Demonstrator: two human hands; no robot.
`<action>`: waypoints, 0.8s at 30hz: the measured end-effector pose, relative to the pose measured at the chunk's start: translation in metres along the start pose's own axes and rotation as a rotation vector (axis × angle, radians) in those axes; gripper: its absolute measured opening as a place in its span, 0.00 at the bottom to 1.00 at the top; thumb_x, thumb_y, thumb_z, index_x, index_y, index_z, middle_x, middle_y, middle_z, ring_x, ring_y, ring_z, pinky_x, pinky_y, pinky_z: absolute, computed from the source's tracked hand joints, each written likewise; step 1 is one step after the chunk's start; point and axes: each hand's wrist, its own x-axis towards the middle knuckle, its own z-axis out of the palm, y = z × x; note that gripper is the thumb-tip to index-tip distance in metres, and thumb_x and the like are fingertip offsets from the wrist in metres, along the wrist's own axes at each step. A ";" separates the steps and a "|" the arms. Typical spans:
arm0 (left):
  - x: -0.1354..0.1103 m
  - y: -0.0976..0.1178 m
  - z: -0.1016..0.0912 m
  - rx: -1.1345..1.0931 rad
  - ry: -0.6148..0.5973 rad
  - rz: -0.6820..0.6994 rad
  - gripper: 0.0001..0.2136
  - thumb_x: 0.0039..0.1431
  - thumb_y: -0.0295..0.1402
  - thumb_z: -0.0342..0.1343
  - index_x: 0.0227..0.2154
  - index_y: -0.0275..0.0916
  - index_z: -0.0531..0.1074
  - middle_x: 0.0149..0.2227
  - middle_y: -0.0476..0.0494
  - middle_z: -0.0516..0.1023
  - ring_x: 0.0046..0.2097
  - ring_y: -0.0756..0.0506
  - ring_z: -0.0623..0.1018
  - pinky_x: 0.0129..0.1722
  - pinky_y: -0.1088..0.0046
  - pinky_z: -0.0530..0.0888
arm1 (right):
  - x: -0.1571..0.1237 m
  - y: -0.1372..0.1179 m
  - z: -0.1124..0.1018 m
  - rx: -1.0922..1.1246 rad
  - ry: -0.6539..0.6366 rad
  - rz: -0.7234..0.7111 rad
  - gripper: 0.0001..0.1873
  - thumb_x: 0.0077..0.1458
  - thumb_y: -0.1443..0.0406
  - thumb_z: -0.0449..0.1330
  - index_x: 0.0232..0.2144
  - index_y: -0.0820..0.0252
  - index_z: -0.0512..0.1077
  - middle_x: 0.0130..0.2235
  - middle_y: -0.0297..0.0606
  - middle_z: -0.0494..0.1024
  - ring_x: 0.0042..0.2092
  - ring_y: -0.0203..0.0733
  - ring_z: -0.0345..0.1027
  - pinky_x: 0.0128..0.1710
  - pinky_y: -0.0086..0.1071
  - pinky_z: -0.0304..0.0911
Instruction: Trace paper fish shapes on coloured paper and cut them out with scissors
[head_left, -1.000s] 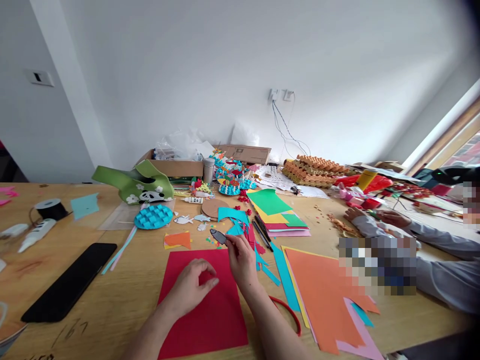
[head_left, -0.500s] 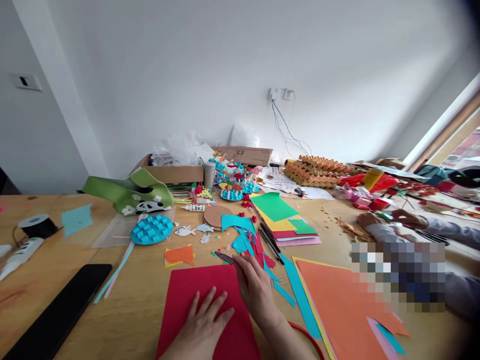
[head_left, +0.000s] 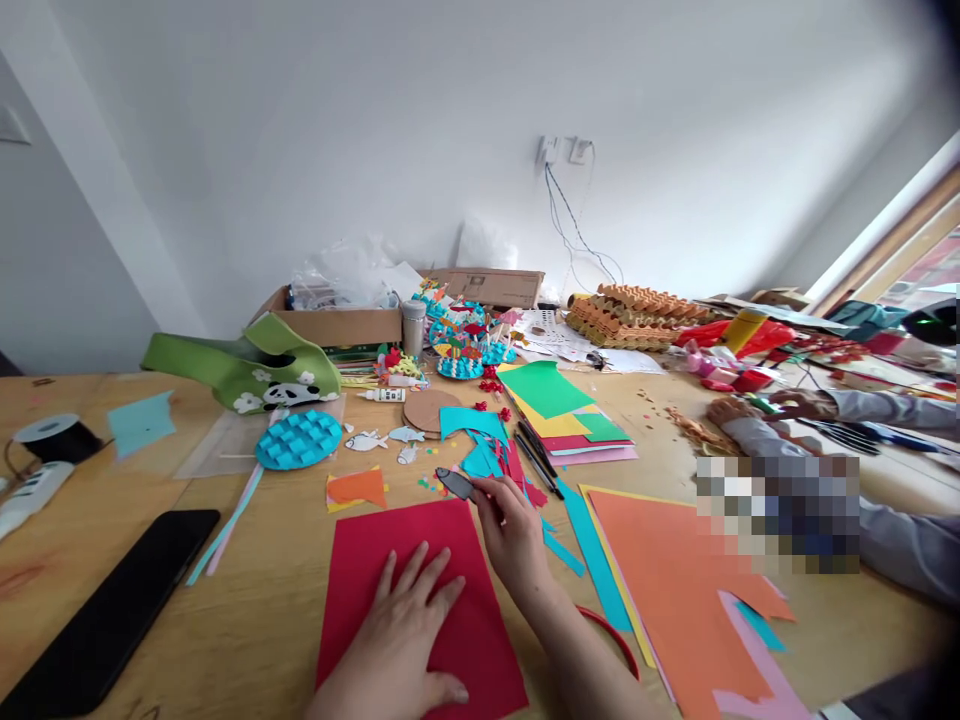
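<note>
My left hand [head_left: 401, 630] lies flat with fingers spread on a red sheet of paper [head_left: 367, 560] in front of me on the wooden table [head_left: 262, 590]. My right hand [head_left: 514, 535] pinches a small dark grey paper fish [head_left: 454, 484] just above the red sheet's far edge. Beyond the fish lie teal and red paper scraps [head_left: 480, 455].
An orange sheet [head_left: 660, 570] lies to the right, a black flat object [head_left: 105, 615] to the left. A blue woven paper disc [head_left: 298, 439], small white paper fish [head_left: 366, 440], a green panda bag [head_left: 247, 370], cardboard boxes and coloured sheets [head_left: 555, 405] crowd the back. Another person's hands [head_left: 757, 415] work at the right.
My left hand opened from a loose curl and flattened on the red sheet. My right hand kept hold of the paper fish near the sheet's far edge. The view shifted slightly.
</note>
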 end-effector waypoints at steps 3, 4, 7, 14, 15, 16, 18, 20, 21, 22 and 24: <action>-0.003 0.002 0.001 0.018 0.046 -0.024 0.41 0.44 0.46 0.65 0.62 0.48 0.57 0.68 0.42 0.47 0.68 0.33 0.44 0.64 0.43 0.42 | 0.004 0.001 -0.005 0.101 -0.040 0.147 0.10 0.60 0.64 0.54 0.42 0.60 0.73 0.33 0.39 0.75 0.31 0.37 0.69 0.30 0.28 0.64; -0.004 0.003 0.002 0.028 0.056 -0.023 0.40 0.45 0.46 0.64 0.62 0.48 0.58 0.68 0.42 0.48 0.68 0.33 0.44 0.63 0.43 0.42 | 0.007 0.001 -0.008 0.148 -0.051 0.211 0.11 0.59 0.63 0.55 0.42 0.60 0.72 0.30 0.37 0.75 0.29 0.36 0.67 0.29 0.28 0.63; -0.006 0.003 0.002 0.044 0.075 -0.006 0.37 0.48 0.46 0.62 0.61 0.48 0.58 0.67 0.41 0.50 0.68 0.35 0.45 0.64 0.44 0.43 | 0.016 -0.003 -0.021 0.299 -0.077 0.369 0.12 0.55 0.62 0.57 0.39 0.62 0.73 0.28 0.36 0.75 0.28 0.36 0.68 0.28 0.27 0.62; -0.007 0.002 0.002 0.069 0.087 0.010 0.35 0.50 0.47 0.60 0.61 0.47 0.59 0.68 0.41 0.50 0.68 0.36 0.45 0.63 0.45 0.43 | 0.010 -0.030 -0.066 0.315 -0.298 0.448 0.09 0.53 0.62 0.58 0.34 0.61 0.75 0.26 0.33 0.76 0.26 0.34 0.66 0.25 0.26 0.59; -0.007 0.002 0.002 0.072 0.087 0.012 0.35 0.50 0.48 0.60 0.61 0.47 0.59 0.68 0.40 0.50 0.68 0.36 0.45 0.63 0.45 0.43 | 0.003 -0.032 -0.071 0.307 -0.341 0.449 0.08 0.54 0.63 0.58 0.34 0.61 0.75 0.27 0.33 0.76 0.27 0.34 0.67 0.26 0.26 0.61; -0.007 0.001 0.003 0.077 0.089 0.013 0.35 0.50 0.48 0.60 0.61 0.47 0.59 0.68 0.40 0.50 0.68 0.35 0.45 0.63 0.45 0.43 | -0.005 -0.032 -0.074 0.292 -0.385 0.457 0.08 0.54 0.63 0.58 0.34 0.61 0.75 0.28 0.34 0.77 0.29 0.35 0.69 0.28 0.27 0.62; -0.007 0.002 0.003 0.084 0.093 0.015 0.36 0.50 0.48 0.61 0.61 0.46 0.59 0.68 0.40 0.50 0.68 0.35 0.45 0.64 0.45 0.44 | -0.021 -0.030 -0.078 0.252 -0.472 0.478 0.07 0.54 0.64 0.58 0.33 0.61 0.75 0.29 0.35 0.78 0.31 0.37 0.71 0.30 0.28 0.64; -0.007 0.002 0.003 0.083 0.099 0.019 0.36 0.49 0.48 0.61 0.61 0.45 0.60 0.67 0.39 0.51 0.68 0.35 0.46 0.64 0.45 0.45 | -0.035 -0.026 -0.079 0.205 -0.553 0.481 0.07 0.55 0.66 0.57 0.33 0.61 0.75 0.30 0.35 0.78 0.31 0.38 0.71 0.31 0.28 0.64; -0.007 0.003 0.003 0.078 0.104 0.022 0.36 0.49 0.48 0.61 0.60 0.45 0.60 0.67 0.39 0.51 0.68 0.34 0.46 0.64 0.45 0.46 | -0.040 -0.024 -0.079 0.177 -0.589 0.474 0.07 0.55 0.67 0.57 0.32 0.60 0.76 0.30 0.35 0.78 0.31 0.38 0.71 0.30 0.28 0.64; -0.007 0.003 0.004 0.075 0.109 0.024 0.36 0.49 0.48 0.62 0.60 0.45 0.60 0.67 0.40 0.52 0.68 0.34 0.47 0.64 0.45 0.46 | -0.044 -0.022 -0.078 0.147 -0.619 0.465 0.07 0.54 0.68 0.57 0.32 0.60 0.76 0.29 0.35 0.78 0.31 0.38 0.70 0.30 0.28 0.63; -0.007 0.002 0.005 0.070 0.118 0.026 0.36 0.48 0.48 0.62 0.61 0.46 0.60 0.67 0.41 0.52 0.68 0.34 0.48 0.64 0.45 0.46 | -0.049 -0.021 -0.077 0.098 -0.673 0.451 0.08 0.54 0.69 0.56 0.31 0.59 0.76 0.29 0.34 0.78 0.30 0.37 0.70 0.29 0.27 0.62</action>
